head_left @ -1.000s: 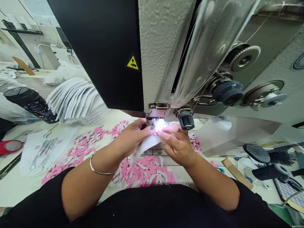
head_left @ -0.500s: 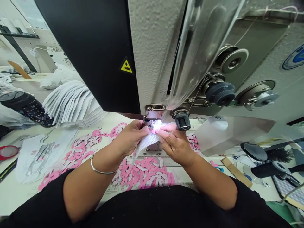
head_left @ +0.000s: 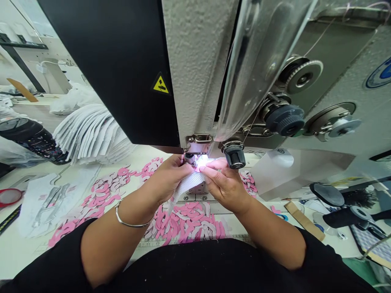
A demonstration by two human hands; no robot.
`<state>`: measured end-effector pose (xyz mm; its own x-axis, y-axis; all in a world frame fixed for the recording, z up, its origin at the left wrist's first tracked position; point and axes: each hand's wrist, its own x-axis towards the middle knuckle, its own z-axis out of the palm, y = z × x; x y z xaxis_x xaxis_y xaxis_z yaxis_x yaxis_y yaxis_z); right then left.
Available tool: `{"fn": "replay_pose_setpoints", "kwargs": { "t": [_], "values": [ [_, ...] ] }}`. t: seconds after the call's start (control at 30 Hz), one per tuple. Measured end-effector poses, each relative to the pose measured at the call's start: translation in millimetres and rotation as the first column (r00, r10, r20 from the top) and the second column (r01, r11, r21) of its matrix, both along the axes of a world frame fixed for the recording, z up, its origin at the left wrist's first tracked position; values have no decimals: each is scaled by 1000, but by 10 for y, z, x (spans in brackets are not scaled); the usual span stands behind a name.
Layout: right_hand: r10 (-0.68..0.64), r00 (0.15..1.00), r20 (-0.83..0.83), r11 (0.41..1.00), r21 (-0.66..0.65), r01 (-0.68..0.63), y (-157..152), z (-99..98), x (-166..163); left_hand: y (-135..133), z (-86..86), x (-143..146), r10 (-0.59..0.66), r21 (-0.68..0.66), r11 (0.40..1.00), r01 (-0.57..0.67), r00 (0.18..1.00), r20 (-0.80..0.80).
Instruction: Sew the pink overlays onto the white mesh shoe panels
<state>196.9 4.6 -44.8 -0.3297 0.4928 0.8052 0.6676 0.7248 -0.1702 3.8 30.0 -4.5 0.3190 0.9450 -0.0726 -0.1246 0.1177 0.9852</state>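
Both hands hold a white mesh fabric piece (head_left: 187, 186) up at the lit needle area (head_left: 200, 160) of a big sewing machine (head_left: 195, 81). My left hand (head_left: 166, 179) pinches the piece's left edge, a silver bangle on that wrist. My right hand (head_left: 225, 183) pinches its right edge, fingertips close under the presser foot. The fabric hangs down between the two hands. The needle itself is hidden by glare and fingers.
Pink and white curved cut-outs (head_left: 183, 221) lie scattered over the table before and left of the machine. A fanned stack of white pieces (head_left: 91, 134) sits at left beside a dark bottle (head_left: 30, 138). Black tools (head_left: 342, 207) and cardboard lie at right.
The view has shifted slightly left and closer to the machine. Both hands stay pinched on the white piece at the needle, barely moved.
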Motion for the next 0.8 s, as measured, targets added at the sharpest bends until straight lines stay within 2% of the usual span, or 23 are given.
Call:
{"fn": "replay_pose_setpoints", "kwargs": {
  "t": [0.4, 0.6, 0.8],
  "values": [
    [-15, 999, 34, 999, -51, 17, 13, -7, 26, -7, 46, 36, 39, -75, 997, -36, 998, 46],
    [0, 1000, 26, 998, -62, 2, 25, -10, 37, -13, 33, 32, -12, -20, 1000, 14, 995, 96],
    [7, 1000, 18, 995, -98, -5, 48, -20, 46, 21, 5, -6, -62, 9, 998, 61, 997, 42]
  ]
}}
